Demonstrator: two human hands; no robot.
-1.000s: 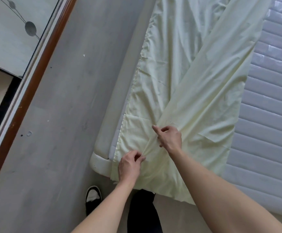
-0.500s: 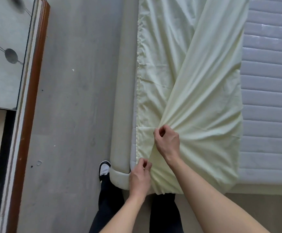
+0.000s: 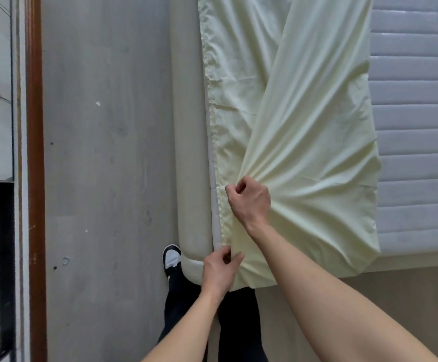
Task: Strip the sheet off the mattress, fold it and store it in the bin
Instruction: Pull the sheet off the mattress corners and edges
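At the near left corner of the mattress [image 3: 416,126], the pale yellow sheet [image 3: 304,126] is bunched in the closed grip of the right hand [image 3: 249,199], creases fanning out from it. Its near edge is pinched by the left hand [image 3: 219,269] beside the padded bed frame [image 3: 189,152]. Quilted mattress lies uncovered on the right.

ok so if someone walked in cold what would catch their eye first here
The pale yellow sheet stands out first, folded back on itself over the left side of the bed, with the quilted grey mattress bare to its right. Next come the hands: the right hand bunches a fan of creased fabric near the middle, while the left hand pinches the sheet's edge at the near corner of the bed. A black-and-white shoe shows on the grey floor beside that corner.
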